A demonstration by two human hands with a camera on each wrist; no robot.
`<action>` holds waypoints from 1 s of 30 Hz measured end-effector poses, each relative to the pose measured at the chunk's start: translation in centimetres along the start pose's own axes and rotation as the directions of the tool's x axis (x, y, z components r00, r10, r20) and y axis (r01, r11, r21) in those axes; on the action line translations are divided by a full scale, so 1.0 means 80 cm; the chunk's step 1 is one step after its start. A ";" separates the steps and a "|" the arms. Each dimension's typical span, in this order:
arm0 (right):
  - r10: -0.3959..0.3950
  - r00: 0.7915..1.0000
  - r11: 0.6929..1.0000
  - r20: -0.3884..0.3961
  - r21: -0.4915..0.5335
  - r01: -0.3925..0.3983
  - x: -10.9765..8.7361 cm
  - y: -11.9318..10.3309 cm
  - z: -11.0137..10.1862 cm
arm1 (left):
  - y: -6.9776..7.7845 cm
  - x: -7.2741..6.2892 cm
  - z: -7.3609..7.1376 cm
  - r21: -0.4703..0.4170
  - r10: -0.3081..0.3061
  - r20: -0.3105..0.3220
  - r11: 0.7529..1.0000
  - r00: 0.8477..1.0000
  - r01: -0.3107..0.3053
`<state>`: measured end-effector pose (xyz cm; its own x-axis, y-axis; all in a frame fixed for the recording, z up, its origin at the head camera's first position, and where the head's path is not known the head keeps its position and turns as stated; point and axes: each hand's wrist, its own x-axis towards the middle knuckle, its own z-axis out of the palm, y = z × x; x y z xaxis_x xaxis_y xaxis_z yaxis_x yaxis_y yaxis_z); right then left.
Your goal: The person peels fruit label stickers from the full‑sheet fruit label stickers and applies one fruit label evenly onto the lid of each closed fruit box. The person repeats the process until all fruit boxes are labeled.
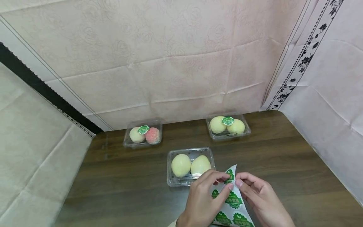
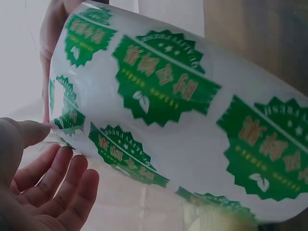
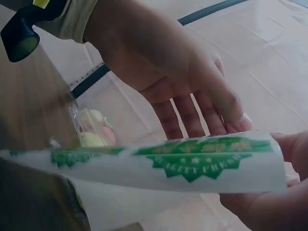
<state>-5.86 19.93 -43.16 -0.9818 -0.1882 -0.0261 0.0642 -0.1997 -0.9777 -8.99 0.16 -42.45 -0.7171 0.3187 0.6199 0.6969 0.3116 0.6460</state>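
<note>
A white sheet of green stickers (image 1: 235, 209) hangs between the two hands in the head view, bent into a curve in the left wrist view. My left hand (image 1: 202, 195) pinches its upper part between thumb and fingers at a sticker. At the sheet's right edge, my right hand (image 1: 259, 198) pinches it near the pointed top corner. Just beyond the left hand sits a clear plastic box (image 1: 171, 182) with two pale yellow-green round fruits (image 1: 181, 165); no green sticker shows on it. The left fingers overlap its near right corner.
At the back left stands a clear box (image 1: 129, 143) with one pale and one pink fruit, bearing a green sticker (image 1: 143, 129). Another stickered box (image 1: 219, 137) with two pale fruits stands back right. Patterned cloth (image 1: 181, 63) hangs behind the wooden table (image 1: 119, 186).
</note>
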 end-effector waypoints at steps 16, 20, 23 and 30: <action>-0.170 0.985 0.900 -0.038 -0.412 0.140 0.001 -0.018 0.012 | 0.002 0.005 -0.003 0.030 -0.027 0.001 0.999 1.000 0.027; -0.230 0.971 0.858 -0.057 -0.484 0.175 0.004 -0.015 0.014 | 0.004 0.007 -0.004 0.029 -0.048 0.010 0.998 0.999 0.047; -0.282 0.959 0.820 -0.036 -0.528 0.221 0.005 -0.016 0.017 | 0.004 0.007 -0.005 0.030 -0.050 0.009 0.998 0.999 0.050; -0.376 0.925 0.753 0.056 -0.562 0.341 0.007 -0.022 0.020 | 0.005 0.011 -0.006 -0.126 -0.169 0.028 0.977 0.985 0.171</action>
<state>-6.25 18.68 -41.09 -0.9221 -0.1527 0.3555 -0.3866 0.3263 -0.8626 -9.35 0.13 -41.39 -0.8237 0.2869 0.4891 0.5567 0.2460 0.7934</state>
